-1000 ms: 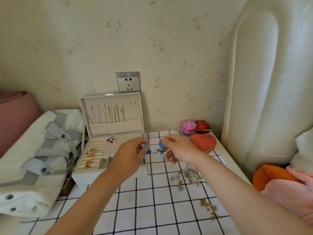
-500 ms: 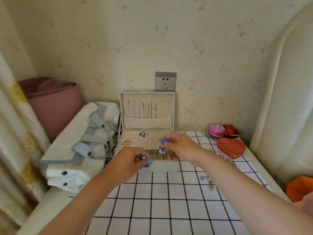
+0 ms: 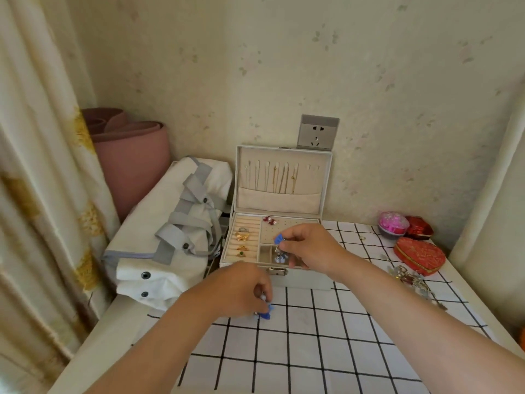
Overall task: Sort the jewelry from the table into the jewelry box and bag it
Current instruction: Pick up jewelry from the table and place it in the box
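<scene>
Surface: table (image 3: 159, 322) under a white cloth with a black grid (image 3: 312, 351); the cloth leaves the left strip of the top bare.
Room: pale speckled wall, grey socket (image 3: 317, 132) just above the box lid; curtain (image 3: 37, 166) at far left, a rolled pink mat (image 3: 133, 157) upright in the corner behind it.
Jewelry box (image 3: 301, 280): at the back of the cloth, lid (image 3: 281, 194) standing open against the wall, chains (image 3: 279, 177) hung inside it. Rings (image 3: 243, 241) sit in the left rolls, a red pair (image 3: 270, 220) on the peg panel.
Bag (image 3: 170, 237): white with grey straps, lying just left of the box.
Right hand (image 3: 309, 245): over the box's front compartments, thumb and forefinger pinching a blue earring (image 3: 279, 238); its beaded drop hangs toward a small compartment.
Left hand (image 3: 235, 288): low over the cloth near the box's front left corner, fingers curled, pinching a second blue earring (image 3: 267, 311).
Loose jewelry (image 3: 409, 278): a heap on the cloth at right, beside a red heart box (image 3: 419, 255); a pink pot (image 3: 393, 223) and a small red box (image 3: 419, 226) stand behind.
Hard to make out: whether the left earring touches the cloth; single pieces in the heap blur together.
Hidden: the right hand covers part of the peg panel and the right front compartments.
Cut off: both forearms at the bottom edge; an orange object (image 3: 522, 336) barely shows at the right edge.
</scene>
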### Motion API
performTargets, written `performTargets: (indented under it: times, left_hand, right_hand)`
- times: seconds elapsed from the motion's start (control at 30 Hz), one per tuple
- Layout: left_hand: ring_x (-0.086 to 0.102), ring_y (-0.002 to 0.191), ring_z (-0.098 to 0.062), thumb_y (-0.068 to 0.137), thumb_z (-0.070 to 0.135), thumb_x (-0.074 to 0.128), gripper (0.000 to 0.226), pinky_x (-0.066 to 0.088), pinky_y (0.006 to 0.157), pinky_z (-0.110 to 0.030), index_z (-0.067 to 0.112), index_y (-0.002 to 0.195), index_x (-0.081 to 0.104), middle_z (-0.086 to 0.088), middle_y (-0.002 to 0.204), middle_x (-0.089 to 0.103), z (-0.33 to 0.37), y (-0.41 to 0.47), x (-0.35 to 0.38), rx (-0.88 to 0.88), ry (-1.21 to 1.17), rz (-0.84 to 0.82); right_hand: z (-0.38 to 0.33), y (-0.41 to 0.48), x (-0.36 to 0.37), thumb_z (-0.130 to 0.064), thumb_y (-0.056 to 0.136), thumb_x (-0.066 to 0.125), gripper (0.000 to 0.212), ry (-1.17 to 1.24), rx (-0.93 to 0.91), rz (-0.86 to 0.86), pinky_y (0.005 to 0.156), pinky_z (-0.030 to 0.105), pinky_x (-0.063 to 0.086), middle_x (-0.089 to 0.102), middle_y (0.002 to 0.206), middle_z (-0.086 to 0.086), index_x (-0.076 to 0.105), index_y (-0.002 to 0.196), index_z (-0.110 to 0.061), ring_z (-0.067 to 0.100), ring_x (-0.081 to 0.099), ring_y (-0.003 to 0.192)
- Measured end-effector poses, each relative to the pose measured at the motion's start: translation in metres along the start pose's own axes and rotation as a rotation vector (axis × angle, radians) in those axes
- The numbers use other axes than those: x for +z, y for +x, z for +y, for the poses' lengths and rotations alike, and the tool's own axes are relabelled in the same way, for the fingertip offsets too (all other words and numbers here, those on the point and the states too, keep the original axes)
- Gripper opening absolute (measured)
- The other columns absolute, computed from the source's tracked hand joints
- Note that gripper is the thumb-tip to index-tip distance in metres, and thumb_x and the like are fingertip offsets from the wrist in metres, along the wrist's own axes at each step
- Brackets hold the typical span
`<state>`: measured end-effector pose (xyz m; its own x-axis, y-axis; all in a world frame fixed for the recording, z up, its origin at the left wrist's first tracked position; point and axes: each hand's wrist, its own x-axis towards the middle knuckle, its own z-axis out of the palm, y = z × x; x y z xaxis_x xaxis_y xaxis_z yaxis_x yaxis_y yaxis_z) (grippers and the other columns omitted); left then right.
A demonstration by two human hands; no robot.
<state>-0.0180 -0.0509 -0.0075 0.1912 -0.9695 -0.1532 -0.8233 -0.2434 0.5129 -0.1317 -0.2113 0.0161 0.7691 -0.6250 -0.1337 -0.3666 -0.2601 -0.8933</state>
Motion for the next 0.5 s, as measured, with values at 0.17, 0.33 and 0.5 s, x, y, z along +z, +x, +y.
performTargets:
  times: [0.17, 0.33, 0.5]
  left_hand:
    - [0.057, 0.079, -0.001, 0.084, 0.028, 0.072, 0.024, 0.052, 0.077, -0.022, 0.03, 0.108, 0.071, 0.016, 0.086, 0.06, 0.0, 0.003, 0.005, -0.007, 0.027, -0.078]
    - [0.059, 0.074, -0.003, 0.088, 0.036, 0.066, 0.01, 0.052, 0.072, -0.025, 0.028, 0.086, 0.072, 0.014, 0.078, 0.064, 0.0, 0.002, -0.021, -0.03, 0.017, 0.148]
    - [0.06, 0.08, -0.001, 0.09, 0.039, 0.064, 0.008, 0.052, 0.076, -0.026, 0.033, 0.093, 0.063, 0.013, 0.085, 0.065, -0.012, 0.01, -0.031, -0.063, -0.3, 0.522]
  right_hand:
    - [-0.004, 0.0, 0.008, -0.009, 0.093, 0.068, 0.017, 0.007, -0.02, -0.003, 0.045, 0.02, 0.043, 0.072, 0.076, 0.003, 0.073, 0.108, -0.011, 0.015, 0.064, 0.054]
    - [-0.009, -0.002, 0.006, -0.009, 0.093, 0.067, 0.013, 0.016, -0.018, -0.011, 0.045, 0.02, 0.041, 0.069, 0.064, -0.003, 0.074, 0.104, -0.012, 0.017, 0.063, 0.056]
    - [-0.014, -0.002, 0.002, -0.009, 0.095, 0.064, 0.019, 0.086, -0.03, -0.05, 0.043, 0.023, 0.038, 0.072, 0.076, 0.002, 0.072, 0.111, -0.013, 0.016, 0.062, 0.054]
